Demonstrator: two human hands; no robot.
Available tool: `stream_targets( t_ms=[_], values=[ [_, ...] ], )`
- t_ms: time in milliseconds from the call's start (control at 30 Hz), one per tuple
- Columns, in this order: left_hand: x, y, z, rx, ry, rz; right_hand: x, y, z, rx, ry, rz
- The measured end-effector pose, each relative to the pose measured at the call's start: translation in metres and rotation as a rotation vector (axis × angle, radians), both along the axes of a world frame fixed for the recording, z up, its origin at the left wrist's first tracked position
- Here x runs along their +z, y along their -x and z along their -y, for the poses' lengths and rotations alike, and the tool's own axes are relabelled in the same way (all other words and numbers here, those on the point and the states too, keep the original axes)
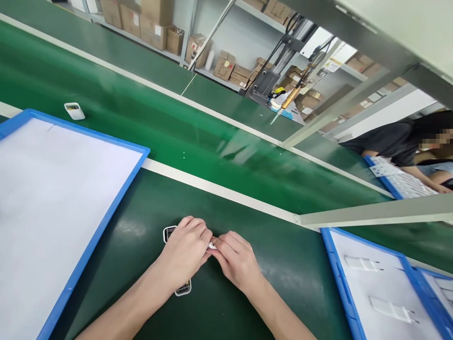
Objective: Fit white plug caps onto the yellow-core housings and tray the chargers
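Left hand (186, 252): lies over a white part (170, 233); grip state cannot be told.
Right hand (237, 259): fingertips pinch a small white piece (212, 245) between both hands, lower centre.
Tabletop (283, 264): second white part (184, 288) under left wrist.

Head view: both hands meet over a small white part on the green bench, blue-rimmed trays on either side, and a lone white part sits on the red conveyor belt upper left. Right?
Not quite. The head view shows the conveyor belt is green, not red. The rest holds: left hand and right hand meet over the small white part, and the lone white part sits upper left.
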State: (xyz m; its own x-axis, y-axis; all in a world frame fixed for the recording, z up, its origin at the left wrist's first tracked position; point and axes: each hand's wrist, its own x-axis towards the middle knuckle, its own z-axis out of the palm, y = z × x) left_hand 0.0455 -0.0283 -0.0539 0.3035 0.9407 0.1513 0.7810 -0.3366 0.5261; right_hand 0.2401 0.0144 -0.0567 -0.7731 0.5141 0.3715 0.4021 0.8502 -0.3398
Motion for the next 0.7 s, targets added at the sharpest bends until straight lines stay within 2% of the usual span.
stream_targets(
  t_ms=[167, 267, 333, 400, 500, 600, 700],
  values=[
    [0.008, 0.001, 0.002, -0.017, -0.013, -0.063, -0.002, 0.001, -0.001, 0.005, 0.007, -0.010],
    [0.021, 0.015, 0.008, 0.011, -0.076, -0.091, 0.004, 0.000, 0.000, -0.027, 0.149, -0.052],
    [0.023, 0.032, 0.018, 0.102, -0.117, -0.130, 0.010, -0.010, 0.004, -0.131, 0.240, -0.115],
    [0.016, 0.050, 0.031, 0.200, -0.130, -0.175, 0.017, -0.034, 0.013, -0.321, 0.286, -0.199],
    [-0.011, 0.072, 0.049, 0.235, -0.060, -0.184, 0.033, -0.104, 0.032, -0.748, 0.218, -0.271],
    [-0.040, 0.076, 0.058, 0.200, 0.061, -0.100, 0.063, -0.195, 0.057, -1.195, -0.021, -0.269],
    [-0.052, 0.063, 0.059, 0.201, 0.120, -0.027, 0.093, -0.259, 0.075, -1.506, -0.290, -0.265]
  ],
)
